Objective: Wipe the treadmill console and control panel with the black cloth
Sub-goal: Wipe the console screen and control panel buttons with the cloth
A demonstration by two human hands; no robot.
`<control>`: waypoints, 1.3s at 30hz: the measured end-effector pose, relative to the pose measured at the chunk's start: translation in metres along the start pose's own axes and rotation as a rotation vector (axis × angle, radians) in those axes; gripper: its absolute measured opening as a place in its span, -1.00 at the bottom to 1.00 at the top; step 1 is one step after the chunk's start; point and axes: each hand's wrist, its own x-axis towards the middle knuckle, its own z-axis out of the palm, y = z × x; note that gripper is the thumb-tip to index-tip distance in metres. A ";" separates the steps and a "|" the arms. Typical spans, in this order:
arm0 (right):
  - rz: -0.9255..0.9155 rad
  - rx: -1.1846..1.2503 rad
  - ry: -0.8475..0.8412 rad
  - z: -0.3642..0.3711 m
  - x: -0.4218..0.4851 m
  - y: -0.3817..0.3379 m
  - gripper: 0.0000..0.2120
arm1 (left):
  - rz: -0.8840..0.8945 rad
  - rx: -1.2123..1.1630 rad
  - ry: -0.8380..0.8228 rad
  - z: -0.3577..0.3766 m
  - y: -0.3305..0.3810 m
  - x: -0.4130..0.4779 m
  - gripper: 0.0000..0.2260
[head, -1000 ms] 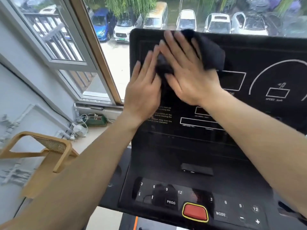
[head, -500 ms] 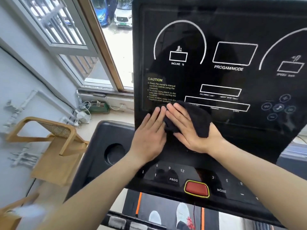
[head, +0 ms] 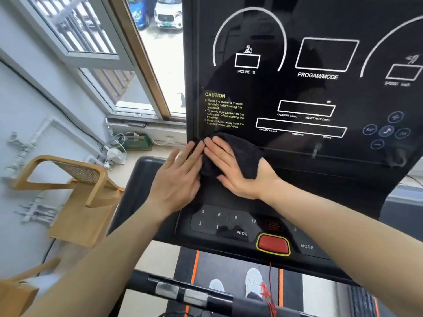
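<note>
The black treadmill console [head: 297,92] fills the upper right, with white display outlines and a yellow caution text. Below it sits the control panel [head: 231,223] with number keys and a red stop button [head: 273,244]. The black cloth [head: 242,154] lies bunched at the console's lower left corner. My right hand [head: 233,170] presses flat on the cloth, fingers spread. My left hand [head: 178,177] lies flat beside it, fingertips touching the cloth's left edge. Part of the cloth is hidden under my hands.
A wooden chair [head: 75,193] stands left of the treadmill. A window [head: 103,53] with parked cars outside is at the upper left. Cables and a small fan [head: 116,154] lie under the sill. A red safety cord [head: 270,291] hangs over the handlebar [head: 183,294].
Both hands slid the cloth from the console's top left down to its lower left edge, then slightly further left. The view tilted down.
</note>
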 end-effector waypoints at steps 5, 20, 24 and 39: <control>0.050 -0.072 -0.043 -0.010 -0.040 0.020 -0.33 | -0.024 -0.105 -0.035 -0.007 0.045 0.021 -0.45; 0.312 -0.145 0.365 -0.146 -0.005 0.139 -0.39 | -0.104 -0.146 0.438 -0.087 0.070 0.204 -0.52; 0.537 -0.131 0.328 -0.090 -0.063 0.097 -0.29 | 0.031 -0.213 0.395 -0.045 0.111 0.172 -0.54; 0.530 -0.314 0.409 -0.169 -0.099 0.195 -0.36 | 0.108 -0.255 0.496 -0.103 0.161 0.270 -0.55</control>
